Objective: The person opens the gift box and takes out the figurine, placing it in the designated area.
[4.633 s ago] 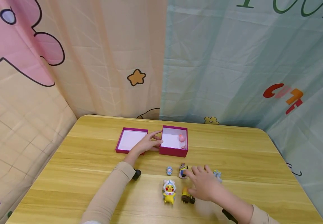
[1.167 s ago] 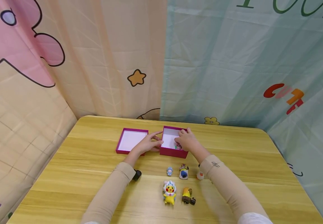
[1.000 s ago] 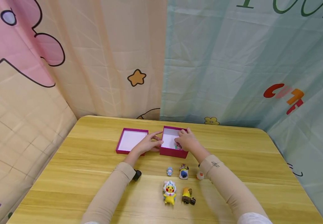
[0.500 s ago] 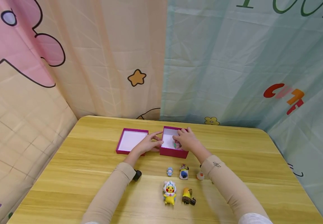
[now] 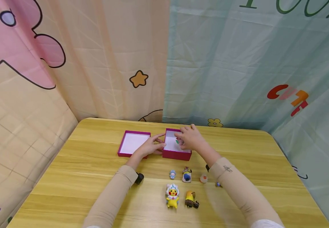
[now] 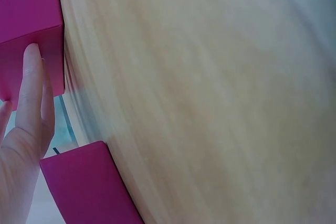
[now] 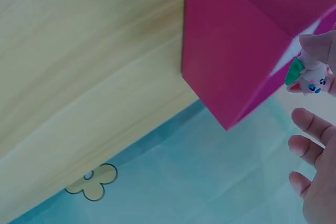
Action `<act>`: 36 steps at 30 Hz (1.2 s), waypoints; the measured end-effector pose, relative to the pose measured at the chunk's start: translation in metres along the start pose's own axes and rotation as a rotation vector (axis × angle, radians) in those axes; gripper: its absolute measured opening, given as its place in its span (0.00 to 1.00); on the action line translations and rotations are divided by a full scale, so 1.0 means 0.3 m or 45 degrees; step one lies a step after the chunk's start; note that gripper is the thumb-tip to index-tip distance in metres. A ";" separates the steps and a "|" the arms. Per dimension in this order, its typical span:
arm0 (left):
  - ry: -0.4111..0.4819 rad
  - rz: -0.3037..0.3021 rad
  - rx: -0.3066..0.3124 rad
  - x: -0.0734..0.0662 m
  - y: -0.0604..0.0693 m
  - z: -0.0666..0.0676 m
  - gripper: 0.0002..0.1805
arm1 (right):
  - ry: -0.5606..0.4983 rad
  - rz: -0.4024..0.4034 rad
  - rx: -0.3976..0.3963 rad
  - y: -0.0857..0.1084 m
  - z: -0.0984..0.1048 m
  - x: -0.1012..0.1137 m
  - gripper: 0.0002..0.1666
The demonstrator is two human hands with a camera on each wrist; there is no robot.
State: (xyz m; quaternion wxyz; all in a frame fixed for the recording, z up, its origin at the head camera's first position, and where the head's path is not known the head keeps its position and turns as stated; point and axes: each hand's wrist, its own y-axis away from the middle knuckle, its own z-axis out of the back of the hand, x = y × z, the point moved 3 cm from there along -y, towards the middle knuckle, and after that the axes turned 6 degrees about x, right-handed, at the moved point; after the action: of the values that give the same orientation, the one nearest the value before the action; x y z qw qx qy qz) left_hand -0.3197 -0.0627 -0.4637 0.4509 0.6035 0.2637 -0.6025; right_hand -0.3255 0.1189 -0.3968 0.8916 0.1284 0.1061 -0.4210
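Note:
My right hand (image 5: 191, 137) is over the right side of an open magenta box (image 5: 177, 155) with a white inside. Between thumb and finger it pinches a small pink-and-white cat-faced figurine (image 7: 315, 80) with a green part; its other fingers stand loosely apart in the right wrist view. My left hand (image 5: 150, 146) touches the box's left wall with outstretched fingers, as the left wrist view also shows. Beneath the left hand lies the shallow box lid (image 5: 133, 142), white side up. The right hand hides part of the box's inside.
Nearer me on the wooden table (image 5: 96, 177) stand a Pikachu figure (image 5: 172, 195), a little blue figure (image 5: 172, 174), a blue-and-yellow figure (image 5: 186, 174) and a white duck (image 5: 203, 178). A yellow-and-brown figure (image 5: 190, 199) lies beside them. The right sleeve partly covers a small blue toy (image 5: 218, 184).
My right hand has gone from above the table toys into the box, and now rises a little with the cat-faced figurine. The left hand has stayed at the box wall.

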 end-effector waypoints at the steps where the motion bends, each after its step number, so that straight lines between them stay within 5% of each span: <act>1: 0.000 0.002 0.000 0.000 0.000 0.000 0.32 | 0.011 0.001 0.001 0.004 0.009 0.000 0.29; 7: -0.001 -0.004 0.000 -0.001 0.001 -0.001 0.32 | 0.045 0.016 -0.013 0.045 0.058 0.006 0.32; 21: -0.002 -0.027 0.010 -0.003 0.002 0.000 0.31 | 0.059 0.095 -0.272 0.210 0.133 0.031 0.25; 36: 0.008 -0.031 0.014 0.006 -0.002 0.004 0.32 | 0.078 0.119 -0.443 0.357 0.072 0.053 0.18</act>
State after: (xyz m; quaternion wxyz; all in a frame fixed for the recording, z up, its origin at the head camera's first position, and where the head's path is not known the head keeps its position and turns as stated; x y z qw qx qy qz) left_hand -0.3206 -0.0640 -0.4653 0.4394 0.6046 0.2692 -0.6074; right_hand -0.2304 0.1661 -0.3662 0.9153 -0.0101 0.1985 -0.3502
